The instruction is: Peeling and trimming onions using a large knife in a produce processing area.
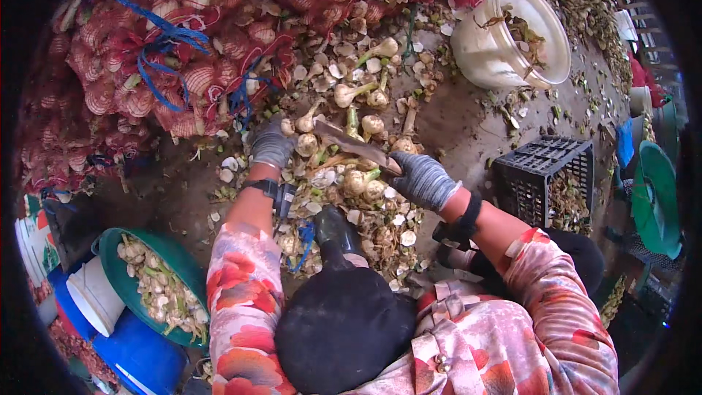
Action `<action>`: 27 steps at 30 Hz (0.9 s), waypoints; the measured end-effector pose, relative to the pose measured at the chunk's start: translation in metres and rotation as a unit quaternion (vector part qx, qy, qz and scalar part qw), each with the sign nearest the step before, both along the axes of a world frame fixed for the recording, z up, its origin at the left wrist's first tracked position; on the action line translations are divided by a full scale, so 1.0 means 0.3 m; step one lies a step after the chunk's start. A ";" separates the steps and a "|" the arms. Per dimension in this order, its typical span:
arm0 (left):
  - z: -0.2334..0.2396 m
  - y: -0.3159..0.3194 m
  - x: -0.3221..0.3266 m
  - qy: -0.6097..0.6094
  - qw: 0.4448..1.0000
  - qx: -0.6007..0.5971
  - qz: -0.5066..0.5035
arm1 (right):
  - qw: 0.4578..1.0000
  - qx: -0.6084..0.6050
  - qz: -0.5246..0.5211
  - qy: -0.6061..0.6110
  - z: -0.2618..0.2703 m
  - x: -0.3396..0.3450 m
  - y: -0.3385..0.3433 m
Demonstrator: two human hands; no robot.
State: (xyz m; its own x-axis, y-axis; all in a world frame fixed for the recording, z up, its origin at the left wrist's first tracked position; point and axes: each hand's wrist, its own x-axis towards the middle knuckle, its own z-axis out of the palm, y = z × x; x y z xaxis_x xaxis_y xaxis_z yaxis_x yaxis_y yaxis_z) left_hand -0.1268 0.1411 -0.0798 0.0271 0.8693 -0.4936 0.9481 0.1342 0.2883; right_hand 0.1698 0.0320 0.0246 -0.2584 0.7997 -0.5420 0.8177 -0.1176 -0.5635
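My right hand, in a grey knit glove, grips a knife with a broad, dull, dirty blade. The blade points up and left across a heap of garlic bulbs. My left hand, gloved alike, is at the left side of this heap. A small garlic bulb is against its fingers; whether they close on it I cannot tell. Just right of that hand lie a round garlic bulb and one with a stem. Under the blade are more bulbs, cut stems and a pair of garlic bulbs.
Red mesh sacks of garlic are piled at the upper left. A white bucket lies tilted at the upper right, above a black plastic crate with scraps. At the lower left, a green basin holds trimmed garlic beside a blue container.
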 end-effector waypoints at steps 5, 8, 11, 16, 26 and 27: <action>-0.025 -0.193 -0.077 -0.514 0.838 -0.015 0.183 | 0.994 0.070 0.082 0.017 0.054 -0.100 0.019; 0.125 -0.249 -0.022 -0.310 0.949 0.019 -0.056 | 0.987 0.091 0.129 0.016 0.065 -0.108 0.023; 0.177 -0.304 0.045 -0.246 0.953 0.117 -0.135 | 0.986 0.092 0.140 0.012 0.090 -0.098 0.017; 0.121 -0.367 0.016 -0.302 0.934 0.117 -0.149 | 0.981 0.124 0.149 0.015 0.166 -0.088 -0.002; 0.147 -0.382 0.095 -0.301 0.926 0.172 -0.151 | 0.981 0.156 0.117 -0.022 0.044 -0.037 -0.020; 0.174 -0.387 0.118 -0.330 0.927 0.152 -0.096 | 0.982 0.151 0.114 -0.021 0.021 -0.032 -0.022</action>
State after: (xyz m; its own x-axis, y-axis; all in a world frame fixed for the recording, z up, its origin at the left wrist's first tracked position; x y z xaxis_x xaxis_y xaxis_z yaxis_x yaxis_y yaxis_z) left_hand -0.0914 0.0250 -0.0277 0.4051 0.9131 -0.0469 0.5500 -0.2023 0.8103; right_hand 0.1601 0.0255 0.0308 -0.4325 0.8490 -0.3035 0.8264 0.2386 -0.5101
